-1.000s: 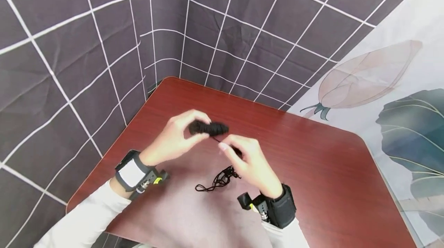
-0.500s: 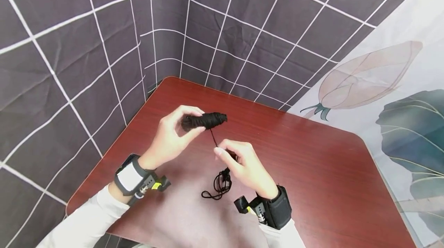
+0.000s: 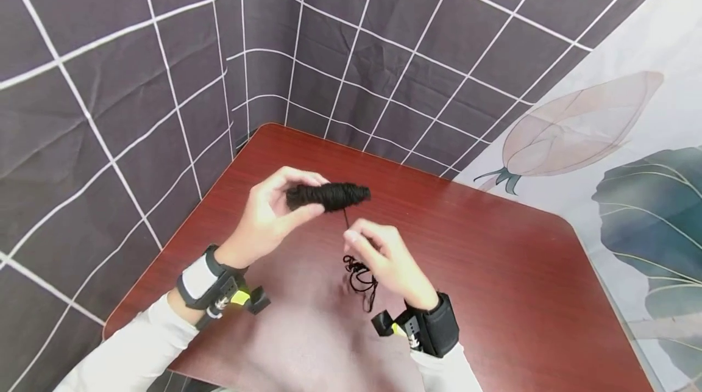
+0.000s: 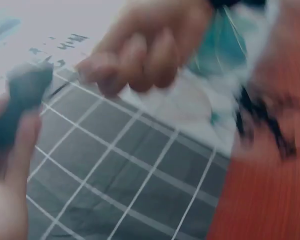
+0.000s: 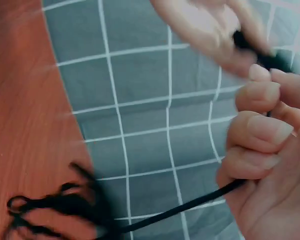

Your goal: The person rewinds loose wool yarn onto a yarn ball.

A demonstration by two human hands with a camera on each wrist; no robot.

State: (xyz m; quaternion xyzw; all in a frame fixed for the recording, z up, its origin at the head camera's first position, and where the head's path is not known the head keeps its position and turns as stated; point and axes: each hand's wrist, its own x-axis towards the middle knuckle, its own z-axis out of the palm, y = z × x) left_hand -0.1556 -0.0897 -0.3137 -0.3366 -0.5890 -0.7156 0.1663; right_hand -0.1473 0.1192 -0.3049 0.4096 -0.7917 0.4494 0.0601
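Note:
A thick bundle of wound black cord (image 3: 334, 196) lies across my left hand (image 3: 269, 206), gripped between thumb and fingers above the table. From its underside a short taut length of cord runs down to my right hand (image 3: 384, 255), which pinches it with curled fingers. In the right wrist view the cord (image 5: 190, 204) passes out below the little finger of my right hand (image 5: 260, 135). Loose tangled loops (image 3: 361, 276) dangle beneath that hand. The left wrist view is blurred, with the bundle (image 4: 27, 87) at its left side.
A reddish-brown wooden table (image 3: 482, 270) extends under both hands. Behind and to the left hangs a grey curtain (image 3: 428, 63) with white grid lines. A white cloth with a leaf print (image 3: 652, 215) borders the right side. Both wrists wear black camera straps (image 3: 441, 325).
My left hand has drawn slightly left and turned the bundle, exposing more of it. The right hand has swung down and back up a little around it; the hanging loops have swayed.

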